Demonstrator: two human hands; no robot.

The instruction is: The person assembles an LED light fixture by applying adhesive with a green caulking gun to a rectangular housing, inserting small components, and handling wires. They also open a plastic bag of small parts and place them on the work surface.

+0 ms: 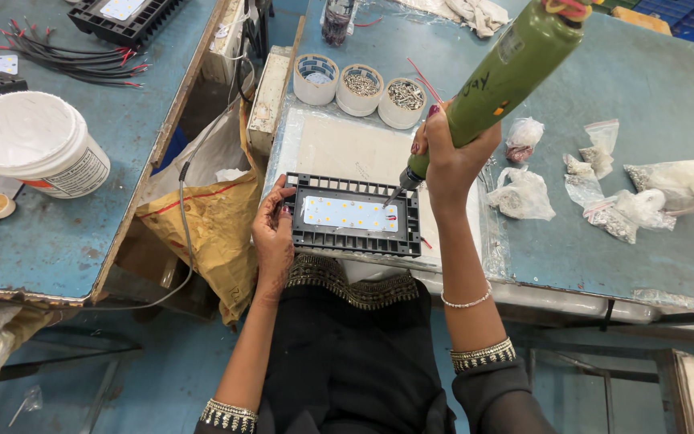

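A black finned lamp housing [353, 238] with a white LED board [350, 214] in its middle lies on a white pad at the table's near edge. My left hand [272, 229] grips the housing's left end. My right hand [448, 159] is closed around a green electric screwdriver [498, 84], held tilted, its bit tip touching the right end of the LED board.
Three white cups of screws [361, 88] stand behind the pad. Small plastic bags of parts [604, 193] lie to the right on the blue table [652, 96]. On the left table sit a white bucket [34, 143], wire bundles [66, 56] and another black housing [126, 18]. A yellow sack [210, 217] hangs between the tables.
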